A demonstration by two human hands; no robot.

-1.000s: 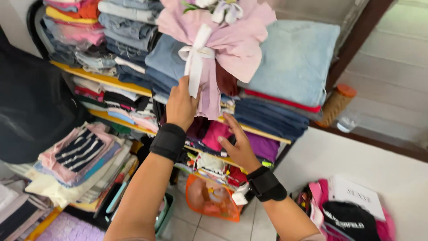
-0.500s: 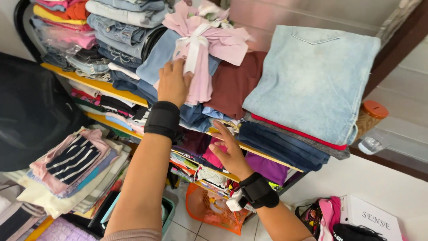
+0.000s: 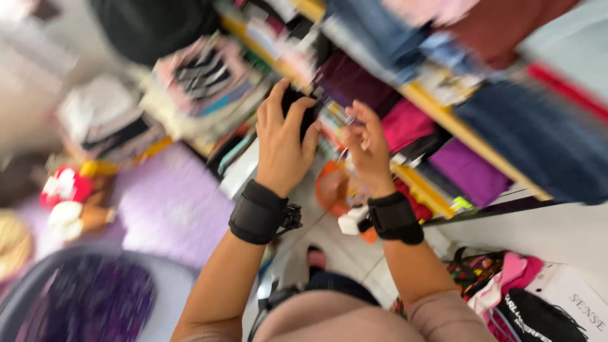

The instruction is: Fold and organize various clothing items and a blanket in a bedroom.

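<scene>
The view is motion-blurred. My left hand [image 3: 284, 142] is wrapped around a small dark object [image 3: 297, 104] in front of the lower shelf; what it is I cannot tell. My right hand [image 3: 368, 149] is just to its right, fingers curled and apart, with a thin small item at the fingertips that the blur makes unreadable. Both wrists wear black straps [image 3: 258, 213]. Folded clothes [image 3: 405, 123] in pink, purple and maroon lie on the yellow-edged shelf [image 3: 443, 120] behind my hands.
Stacks of folded garments [image 3: 196, 79] sit at the left. A purple mat [image 3: 171, 202] and a grey basin [image 3: 82, 297] with purple cloth lie on the floor. An orange bag [image 3: 332, 190] is below my hands. Bags [image 3: 525, 297] rest at lower right.
My view swung down sharply. My left hand dropped from the pink bundle on the top stack to the lower shelf and now grips a dark object. My right hand stays nearby.
</scene>
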